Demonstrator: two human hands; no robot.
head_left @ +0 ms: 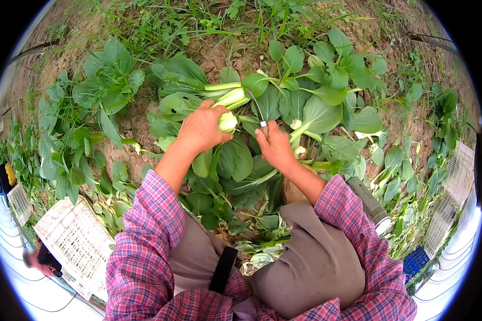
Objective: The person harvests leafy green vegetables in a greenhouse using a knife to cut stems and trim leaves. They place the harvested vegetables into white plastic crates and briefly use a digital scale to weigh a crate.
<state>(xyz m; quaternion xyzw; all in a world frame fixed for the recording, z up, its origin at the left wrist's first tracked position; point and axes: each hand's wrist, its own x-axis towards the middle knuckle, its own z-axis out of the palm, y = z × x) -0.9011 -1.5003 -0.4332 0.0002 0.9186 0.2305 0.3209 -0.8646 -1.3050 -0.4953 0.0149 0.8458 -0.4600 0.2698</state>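
My left hand point(205, 125) is closed round a bok choy point(227, 122), its pale cut base showing between thumb and fingers. Just beyond lies another bok choy with pale stalks point(231, 98), close to my left fingers. In my right hand point(275, 145) is the handle of a small curved knife or sickle point(260, 110); its thin blade points up and left, its tip near those stalks. Broad green leaves surround both hands. To the right of my right hand, cut leaves with white stalk ends point(301, 130) lie among the plants.
White plastic crates point(78, 236) stand at the lower left, more crates point(460, 168) at the right. A grey-green cylinder point(369, 206) lies by my right sleeve. A blue crate point(415, 263) is at the lower right. Another person point(44, 259) is at the far left. Grass point(209, 24) and soil lie ahead.
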